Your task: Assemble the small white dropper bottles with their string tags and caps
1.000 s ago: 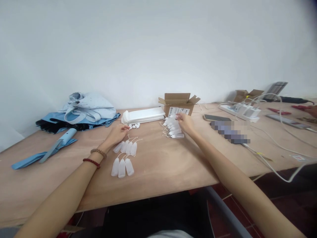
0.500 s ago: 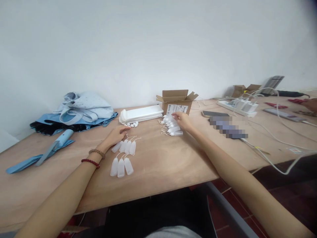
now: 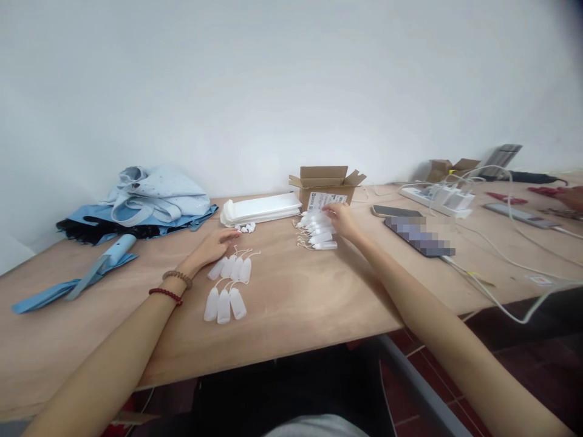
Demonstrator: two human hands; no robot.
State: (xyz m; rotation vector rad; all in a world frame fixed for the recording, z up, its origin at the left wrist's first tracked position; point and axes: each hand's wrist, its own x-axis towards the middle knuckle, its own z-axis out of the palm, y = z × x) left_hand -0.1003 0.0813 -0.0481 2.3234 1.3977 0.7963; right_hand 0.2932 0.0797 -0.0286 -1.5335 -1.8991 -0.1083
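A person is sitting at a wooden desk (image 3: 296, 328), with both bare arms reaching over its front edge. Very little is changing: the view is tilting slightly, but both hands are staying where they were a moment ago, and no tube is visibly changing place. The work seems to be pausing, or going on in small finger movements.

The right hand (image 3: 340, 220) is bending over the far end of a column of small frosted tubes (image 3: 324, 237), near the middle of the desk's back edge. Its thumb and forefinger are meeting the farthest ones; whether this grip is pinching one, I cannot tell. These tubes are lying crosswise, long axes running left to right, corded ends pointing to the desk's left edge.

The left hand (image 3: 217, 246) is resting with its fingertips just beside some small white pieces (image 3: 246, 228); whether its grip is closing on one, I cannot tell.

Nearer the front edge, seven more tubes (image 3: 223, 308) are lying in two rows, four behind three. Their long axes are running roughly front to back, slightly fanned, corded ends pointing to the back edge. An open box (image 3: 324, 179) is standing behind the column.
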